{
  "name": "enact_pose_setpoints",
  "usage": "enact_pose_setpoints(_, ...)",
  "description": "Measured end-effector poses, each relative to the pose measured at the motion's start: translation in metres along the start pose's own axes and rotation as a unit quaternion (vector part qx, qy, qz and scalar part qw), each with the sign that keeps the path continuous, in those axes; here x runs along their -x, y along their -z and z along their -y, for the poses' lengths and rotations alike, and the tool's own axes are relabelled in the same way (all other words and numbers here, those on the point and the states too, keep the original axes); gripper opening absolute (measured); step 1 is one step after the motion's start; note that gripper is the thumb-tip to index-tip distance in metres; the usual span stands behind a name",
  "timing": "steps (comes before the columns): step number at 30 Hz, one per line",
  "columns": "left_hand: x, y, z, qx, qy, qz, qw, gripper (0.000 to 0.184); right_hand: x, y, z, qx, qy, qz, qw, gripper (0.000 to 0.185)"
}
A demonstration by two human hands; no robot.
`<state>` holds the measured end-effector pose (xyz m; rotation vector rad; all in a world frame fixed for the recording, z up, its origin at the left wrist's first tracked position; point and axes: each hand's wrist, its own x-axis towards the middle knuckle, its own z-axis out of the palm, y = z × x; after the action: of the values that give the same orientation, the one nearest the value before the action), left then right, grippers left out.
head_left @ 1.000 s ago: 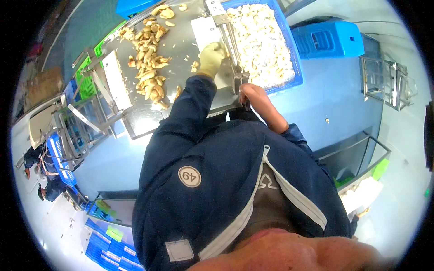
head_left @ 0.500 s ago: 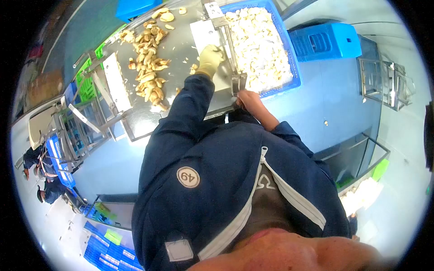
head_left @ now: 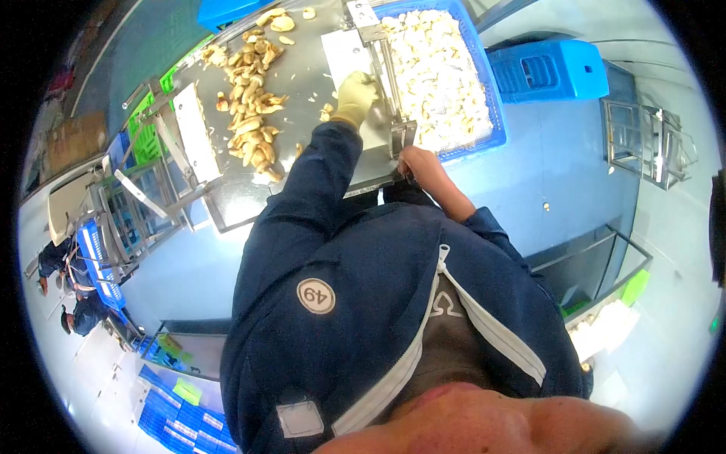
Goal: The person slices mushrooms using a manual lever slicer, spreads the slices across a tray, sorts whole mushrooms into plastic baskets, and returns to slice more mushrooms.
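Observation:
My left hand (head_left: 357, 94), in a pale yellow glove, rests on a white board (head_left: 344, 51) beside a long metal cutter (head_left: 386, 76). Its fingers are curled toward the cutter, and whatever they hold is hidden. My right hand (head_left: 422, 168), bare, is closed around the near end of the cutter, at its handle, by the table edge. Left of the board lies a long heap of tan, elongated food pieces (head_left: 248, 106), perhaps mushrooms. A few small bits (head_left: 326, 112) lie by my left wrist. Right of the cutter, a blue basket (head_left: 495, 113) holds many pale cut pieces (head_left: 439, 83).
The steel table (head_left: 299, 83) extends to the left, with a second metal cutter and white board (head_left: 195, 129) at its far side. A blue plastic stool (head_left: 548, 72) stands right of the basket. Metal racks (head_left: 643, 144) are farther right. Other people (head_left: 83, 314) are at far left.
The view has shifted slightly. Both hands stay at the cutter, the left on the board and the right at the near end; little else differs.

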<state>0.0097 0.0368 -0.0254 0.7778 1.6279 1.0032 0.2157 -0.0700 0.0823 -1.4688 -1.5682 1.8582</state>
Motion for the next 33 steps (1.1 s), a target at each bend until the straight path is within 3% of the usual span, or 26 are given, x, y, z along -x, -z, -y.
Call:
enact_pose_setpoints(4,-0.003,-0.001,0.002,-0.065,-0.014,0.009,0.998,0.011,0.003,0.005,0.018,0.009,-0.020,0.005,1.000,0.039)
enact_pose_setpoints(8,-0.006,-0.004,0.016,-0.040,-0.052,0.001,0.998,0.010,-0.016,-0.002,-0.049,0.104,0.047,0.014,0.993,0.038)
enact_pose_setpoints(14,0.001,-0.002,0.004,-0.059,-0.039,-0.015,0.997,0.013,-0.021,-0.006,-0.062,0.100,0.036,0.009,0.994,0.037)
enact_pose_setpoints(17,0.001,-0.004,0.001,-0.065,-0.018,-0.021,0.998,0.013,-0.017,0.000,-0.046,0.195,0.233,-0.012,0.953,0.039)
enact_pose_setpoints(20,0.005,-0.005,-0.006,-0.097,-0.019,-0.026,0.995,0.012,0.008,0.009,0.052,-0.052,-0.022,0.001,0.998,0.040)
enact_pose_setpoints(25,-0.010,-0.005,0.016,-0.131,-0.067,-0.020,0.989,0.011,-0.005,-0.001,-0.001,-0.001,-0.019,0.019,1.000,0.042)
enact_pose_setpoints(28,-0.010,-0.007,0.016,-0.047,-0.011,0.004,0.999,0.013,-0.016,-0.005,-0.045,0.044,0.013,0.017,0.999,0.043)
enact_pose_setpoints(31,-0.009,-0.005,0.013,-0.090,-0.008,-0.001,0.996,0.016,-0.019,-0.008,-0.051,0.070,0.036,0.014,0.997,0.041)
enact_pose_setpoints(33,0.006,-0.012,0.000,-0.147,-0.038,-0.077,0.985,0.023,-0.016,-0.006,-0.050,0.086,0.029,0.007,0.996,0.040)
